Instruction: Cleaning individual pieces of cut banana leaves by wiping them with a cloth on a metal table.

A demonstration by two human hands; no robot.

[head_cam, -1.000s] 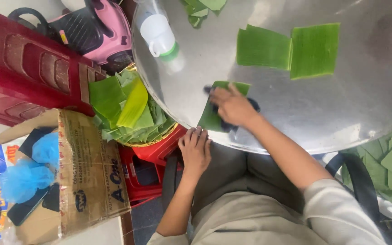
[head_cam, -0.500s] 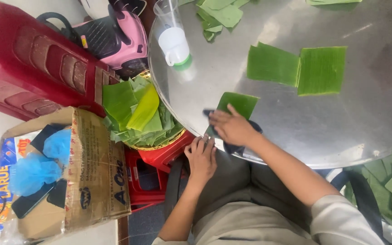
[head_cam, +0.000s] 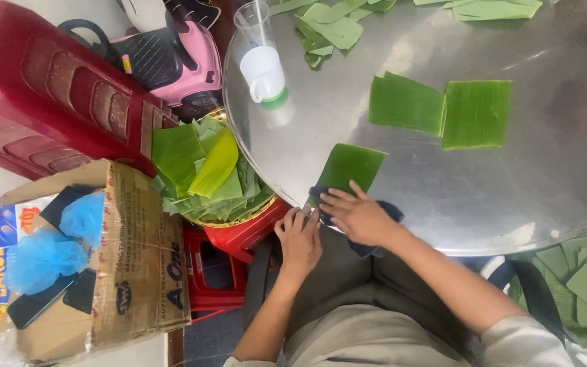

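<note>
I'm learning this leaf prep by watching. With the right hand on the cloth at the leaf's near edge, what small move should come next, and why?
Probably push the dark cloth away along the leaf, judging by how things lie. The right hand presses the cloth at the leaf's near end, so most of the leaf lies bare ahead. The left hand rests at the table edge beside it, placed to steady the leaf.

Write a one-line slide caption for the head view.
Right hand presses a dark cloth on a banana leaf piece at the metal table's edge.
</note>
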